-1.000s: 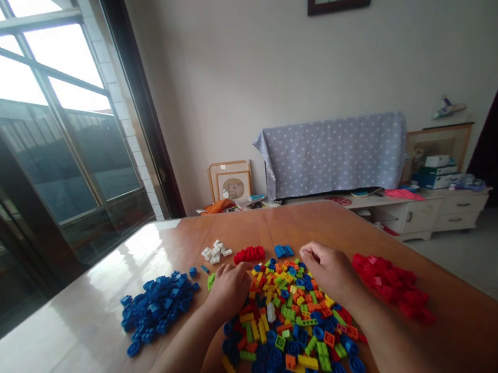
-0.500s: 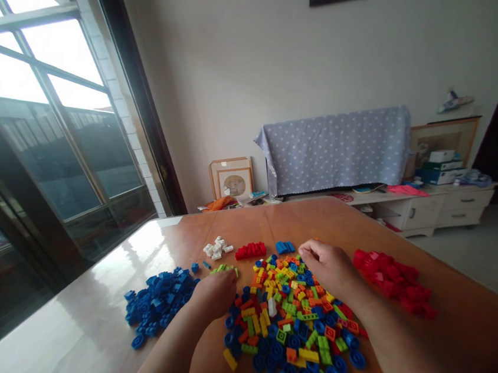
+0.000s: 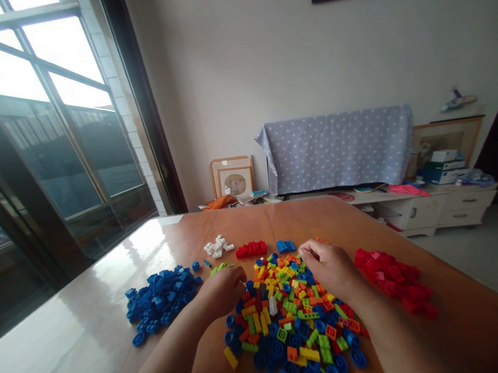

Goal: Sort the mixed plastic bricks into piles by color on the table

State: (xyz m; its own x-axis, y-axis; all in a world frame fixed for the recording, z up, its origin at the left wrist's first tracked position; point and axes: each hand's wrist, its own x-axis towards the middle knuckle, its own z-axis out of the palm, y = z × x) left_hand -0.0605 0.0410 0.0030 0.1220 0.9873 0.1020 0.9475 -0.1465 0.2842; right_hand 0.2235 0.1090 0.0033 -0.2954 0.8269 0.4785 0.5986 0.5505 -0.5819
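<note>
My left hand (image 3: 221, 290) is over the left edge of a mixed pile of toy building bricks (image 3: 292, 310). Its fingers are bent, with a small gap between the tips, and I see nothing held. A few lime green bricks (image 3: 221, 268) lie just behind it, partly hidden. At the far side of the pile rests my right hand (image 3: 326, 264), its fingers curled together in a pinch. Whatever is between those fingertips is hidden. Beside it lies a short row of light blue bricks (image 3: 286, 247).
Left of my left arm is a heap of blue bricks (image 3: 161, 296). White bricks (image 3: 218, 247) and a row of red bricks (image 3: 251, 249) lie toward the back. A larger red heap (image 3: 394, 279) sits right of my right hand on the wooden table (image 3: 308, 213).
My left hand has moved a little right, away from the lime green bricks and onto the edge of the mixed pile. The right hand has hardly moved.
</note>
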